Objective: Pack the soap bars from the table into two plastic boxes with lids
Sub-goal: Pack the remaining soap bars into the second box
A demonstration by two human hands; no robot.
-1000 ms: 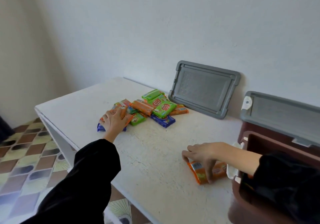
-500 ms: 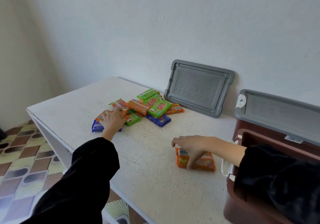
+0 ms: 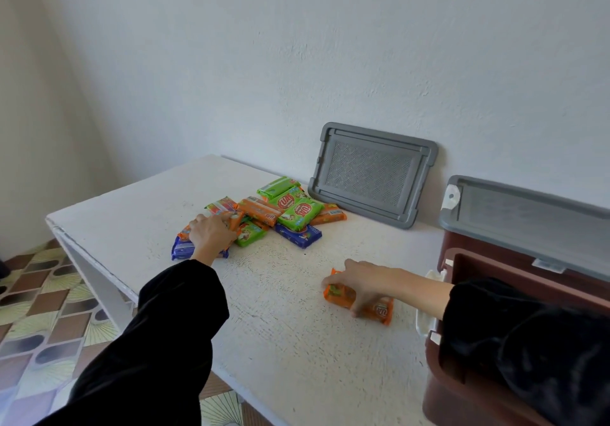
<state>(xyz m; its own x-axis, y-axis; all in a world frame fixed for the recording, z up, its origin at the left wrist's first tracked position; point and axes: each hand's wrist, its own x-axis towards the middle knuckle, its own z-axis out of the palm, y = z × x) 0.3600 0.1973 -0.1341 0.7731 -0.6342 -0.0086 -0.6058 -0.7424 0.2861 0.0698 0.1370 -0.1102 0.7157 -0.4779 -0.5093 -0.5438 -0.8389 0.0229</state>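
Observation:
Several wrapped soap bars [image 3: 290, 209], green, orange and blue, lie in a pile at the back of the white table [image 3: 290, 353]. My left hand [image 3: 211, 236] lies on the pile's left side, fingers curled over an orange soap bar [image 3: 236, 218]. My right hand [image 3: 363, 280] grips an orange soap bar [image 3: 379, 310] lying on the table near the boxes. A brown plastic box [image 3: 439, 406] stands open at the right, partly hidden by my right sleeve. Behind it a second brown box [image 3: 462, 244] carries a grey lid [image 3: 528, 214].
Another grey lid [image 3: 373, 174] leans against the wall behind the pile. The table's front edge runs diagonally from the left corner to bottom centre. A patterned tile floor [image 3: 39, 310] lies below on the left.
My right hand has slid and turned the orange soap bar leftward on the table, away from the open box. My left hand has stayed on the pile.

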